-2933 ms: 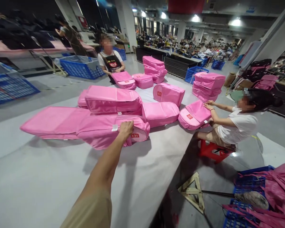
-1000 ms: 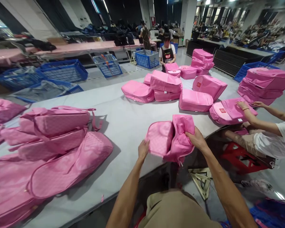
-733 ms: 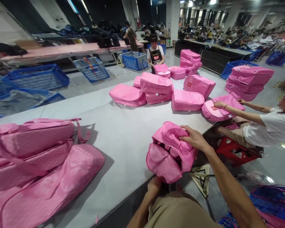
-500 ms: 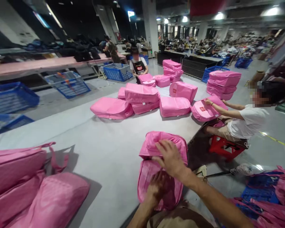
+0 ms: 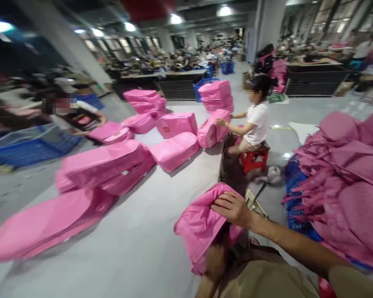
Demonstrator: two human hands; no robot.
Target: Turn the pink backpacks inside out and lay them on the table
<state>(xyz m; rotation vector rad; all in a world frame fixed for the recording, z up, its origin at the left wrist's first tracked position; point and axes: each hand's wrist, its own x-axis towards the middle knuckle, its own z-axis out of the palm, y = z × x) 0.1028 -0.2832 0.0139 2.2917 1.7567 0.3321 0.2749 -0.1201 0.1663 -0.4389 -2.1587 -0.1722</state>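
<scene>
While the frame is motion-blurred, a crumpled pink bag (image 5: 202, 223) is seen at the near edge of the grey table (image 5: 136, 252), partly hanging over the edge toward the person's lap. The right hand (image 5: 233, 209) is laid on top of the bag at its upper right, fingers held together and curled over the fabric, pressing it down. The left hand (image 5: 216, 258) is placed low against the bag's underside, just beside the table edge; its fingers are blurred and partly hidden by the fabric, so whether they are spread or closed on the fabric cannot be told. Further up the table, stuffed pink bags (image 5: 112, 165) are piled left of centre, and one long flat pink piece (image 5: 46, 223) is laid at the near left. More filled bags (image 5: 177, 124) are stacked toward the far end. A co-worker in a white shirt (image 5: 257, 120) is seated on a red stool (image 5: 253, 159) at the right side of the table, hands on an upright pink bag (image 5: 213, 130). A second person (image 5: 77, 118) is seen at the far left, with a blue crate (image 5: 27, 145) just beside them. A heap of pink fabric (image 5: 345, 182) is piled at the right, over a blue basket (image 5: 294, 190).
</scene>
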